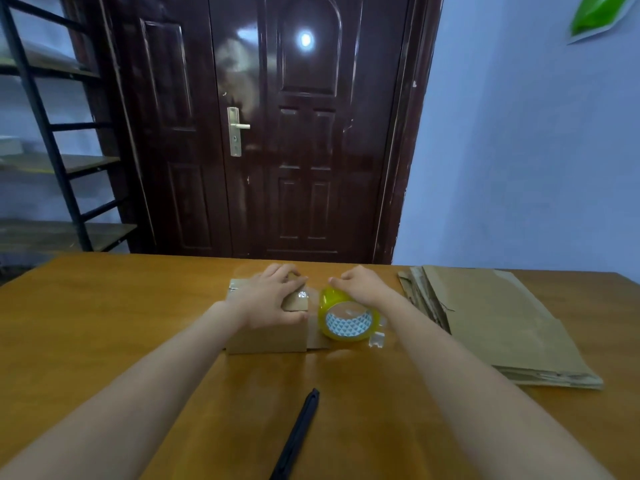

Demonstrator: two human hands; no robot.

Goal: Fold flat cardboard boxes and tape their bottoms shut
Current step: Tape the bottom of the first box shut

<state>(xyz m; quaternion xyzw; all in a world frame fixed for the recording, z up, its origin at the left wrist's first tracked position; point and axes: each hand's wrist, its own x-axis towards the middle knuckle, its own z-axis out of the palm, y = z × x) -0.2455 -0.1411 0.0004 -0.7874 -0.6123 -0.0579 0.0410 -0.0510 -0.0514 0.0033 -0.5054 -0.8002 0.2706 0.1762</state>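
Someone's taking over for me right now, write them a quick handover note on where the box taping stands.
Left hand presses flat on the folded box, mid-table.
Right hand rests on the yellow tape roll just right of the box; grip unclear.
Tape already shines on the box top; whether the seam is finished can't be told.
Stack of flat boxes at right remains to fold and tape.
Black cutter lies near the table edge.

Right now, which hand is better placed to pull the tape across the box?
Right hand: it already rests on the yellow tape roll beside the cardboard box, while the left hand presses down on the box top.
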